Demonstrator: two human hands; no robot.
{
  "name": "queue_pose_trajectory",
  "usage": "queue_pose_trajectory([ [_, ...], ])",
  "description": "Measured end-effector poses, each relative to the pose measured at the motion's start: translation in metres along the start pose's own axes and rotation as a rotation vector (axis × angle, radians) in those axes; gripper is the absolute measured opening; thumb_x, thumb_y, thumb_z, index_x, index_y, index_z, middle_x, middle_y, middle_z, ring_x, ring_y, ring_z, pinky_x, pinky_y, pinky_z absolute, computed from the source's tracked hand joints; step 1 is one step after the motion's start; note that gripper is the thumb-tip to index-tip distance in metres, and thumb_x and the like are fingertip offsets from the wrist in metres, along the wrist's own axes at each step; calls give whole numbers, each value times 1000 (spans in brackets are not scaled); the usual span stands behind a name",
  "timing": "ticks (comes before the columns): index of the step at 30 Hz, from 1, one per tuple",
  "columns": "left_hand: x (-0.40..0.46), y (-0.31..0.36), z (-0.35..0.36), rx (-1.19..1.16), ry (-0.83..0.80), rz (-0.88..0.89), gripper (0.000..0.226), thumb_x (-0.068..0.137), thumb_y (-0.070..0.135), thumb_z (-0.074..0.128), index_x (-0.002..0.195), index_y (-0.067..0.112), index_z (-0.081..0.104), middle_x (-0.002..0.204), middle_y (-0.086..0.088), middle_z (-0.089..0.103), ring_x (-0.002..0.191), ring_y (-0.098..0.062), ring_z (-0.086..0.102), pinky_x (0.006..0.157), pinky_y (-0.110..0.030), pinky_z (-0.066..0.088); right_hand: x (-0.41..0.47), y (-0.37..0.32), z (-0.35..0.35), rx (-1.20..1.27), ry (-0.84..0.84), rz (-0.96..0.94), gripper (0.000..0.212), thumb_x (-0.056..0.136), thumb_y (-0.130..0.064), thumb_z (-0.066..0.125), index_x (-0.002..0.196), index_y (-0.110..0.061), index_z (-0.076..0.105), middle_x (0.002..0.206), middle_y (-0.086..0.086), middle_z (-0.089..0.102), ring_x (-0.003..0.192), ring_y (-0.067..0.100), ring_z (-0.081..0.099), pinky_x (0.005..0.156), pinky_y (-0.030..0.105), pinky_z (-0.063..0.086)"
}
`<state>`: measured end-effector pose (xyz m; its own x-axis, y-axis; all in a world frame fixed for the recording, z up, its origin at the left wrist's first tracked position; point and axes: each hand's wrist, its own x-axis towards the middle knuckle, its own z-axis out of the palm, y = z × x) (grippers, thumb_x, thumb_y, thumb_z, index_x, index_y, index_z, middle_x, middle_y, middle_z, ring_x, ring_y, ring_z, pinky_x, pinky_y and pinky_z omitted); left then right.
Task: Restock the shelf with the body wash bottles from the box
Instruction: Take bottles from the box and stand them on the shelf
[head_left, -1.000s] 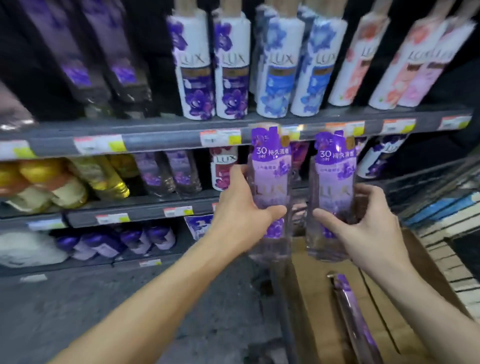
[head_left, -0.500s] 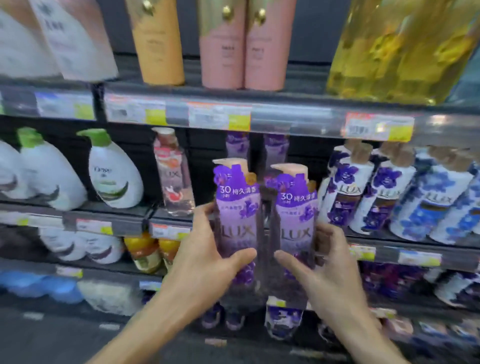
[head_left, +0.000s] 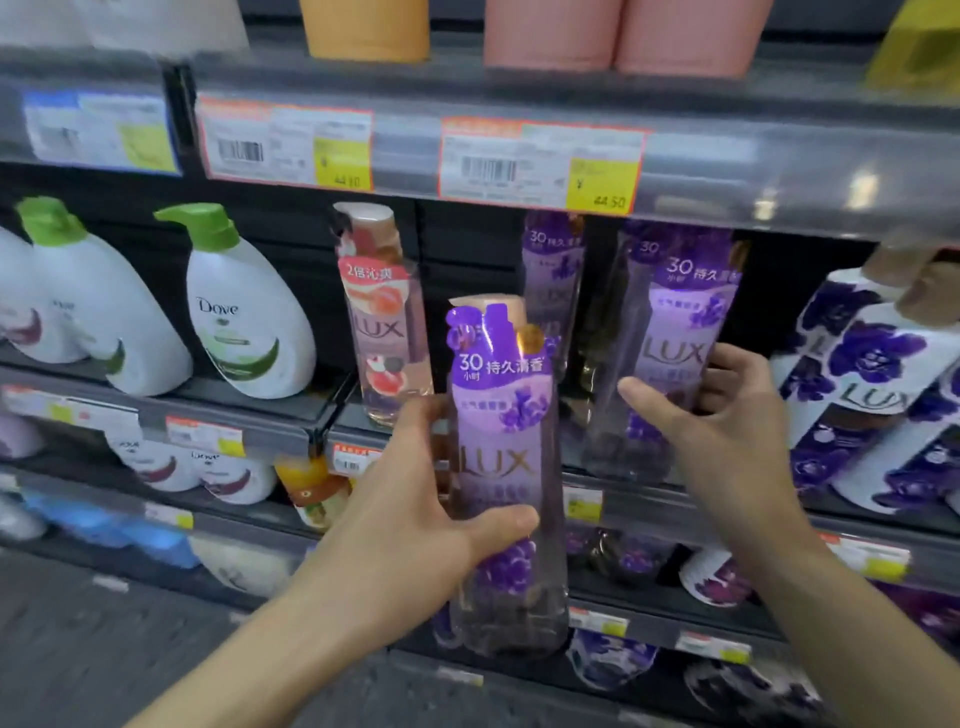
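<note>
My left hand (head_left: 415, 514) grips a clear purple LUX body wash bottle (head_left: 506, 457), upright in front of the shelf and below its level. My right hand (head_left: 722, 431) wraps around a second purple LUX bottle (head_left: 670, 358) whose base is at the shelf's front edge (head_left: 649, 501), under the shelf above. Behind it stands another purple bottle (head_left: 553, 280) of the same kind. The box is out of view.
A peach LUX bottle (head_left: 387, 317) stands left of the gap, and white Dove pump bottles (head_left: 244, 317) further left. White-and-purple LUX bottles (head_left: 872, 384) crowd the right. The upper shelf's price rail (head_left: 519, 156) hangs low over the bottle tops. Lower shelves hold more bottles.
The view has closed in on the shelf. My right hand has pushed its bottle forward onto the shelf, while my left hand's bottle stays lower, in front.
</note>
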<state>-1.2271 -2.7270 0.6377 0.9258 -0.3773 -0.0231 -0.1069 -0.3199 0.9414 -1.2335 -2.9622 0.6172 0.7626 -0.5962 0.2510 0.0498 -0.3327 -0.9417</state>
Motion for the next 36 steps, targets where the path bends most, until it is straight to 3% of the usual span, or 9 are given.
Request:
queue_pose_trajectory([
  [6,4,-5,10,-28,-54,8,70,70,11,86,118,39,45,101,23,72,91,-5,74,87,-36,58,27,15,10,-104,43,-34,61,70,-25,84,112,-26,40,94,-22,50,82,-10,52,61,-2,41],
  [12,13,-12,20,-52,-69,16,74,66,18,88,124,31,44,104,17,73,93,-6,73,87,-36,59,39,32,15,-71,87,1,62,73,-28,82,118,-24,40,96,-23,48,85,-12,50,62,-4,39],
  [18,25,-6,24,-76,-75,42,76,55,32,80,122,34,44,106,14,70,93,2,71,82,-23,59,44,34,23,-70,40,-10,61,77,-28,79,119,-28,35,108,-15,52,101,2,56,77,11,45],
  [23,32,-5,17,-53,-94,40,76,56,37,80,122,41,42,108,19,69,98,2,69,80,-19,59,39,37,21,-96,3,-13,68,79,-32,77,131,-27,33,105,-23,50,97,-10,52,78,10,44],
  [25,35,-5,15,-45,-83,41,72,61,31,82,120,43,42,110,18,67,99,4,68,77,-14,57,36,40,19,-124,-11,11,76,77,-40,77,137,-27,32,116,-18,54,106,-5,53,92,22,46],
  [28,44,-3,13,-28,-32,78,69,64,22,84,113,46,41,110,15,65,99,2,68,77,-18,58,23,47,10,-245,-29,95,96,71,-60,72,147,-27,24,145,-6,42,132,11,41,109,37,36],
  [31,59,-2,13,-26,34,114,66,67,14,84,106,48,41,110,13,65,101,-6,69,80,-28,59,2,52,-9,-537,-155,138,106,67,-77,61,149,-23,24,153,-2,32,139,16,31,110,41,30],
  [34,74,1,17,-29,77,136,66,72,10,82,117,37,42,110,8,68,99,-6,70,80,-27,60,-13,59,-24,-919,-370,108,113,64,-90,41,151,-20,21,161,-2,17,147,15,14,116,37,17],
  [36,82,3,20,-23,95,153,67,74,12,82,124,31,42,110,9,68,99,-4,70,82,-31,60,-15,65,-26,-1002,-399,54,116,63,-92,31,152,-19,19,162,-2,11,148,14,7,118,34,9],
])
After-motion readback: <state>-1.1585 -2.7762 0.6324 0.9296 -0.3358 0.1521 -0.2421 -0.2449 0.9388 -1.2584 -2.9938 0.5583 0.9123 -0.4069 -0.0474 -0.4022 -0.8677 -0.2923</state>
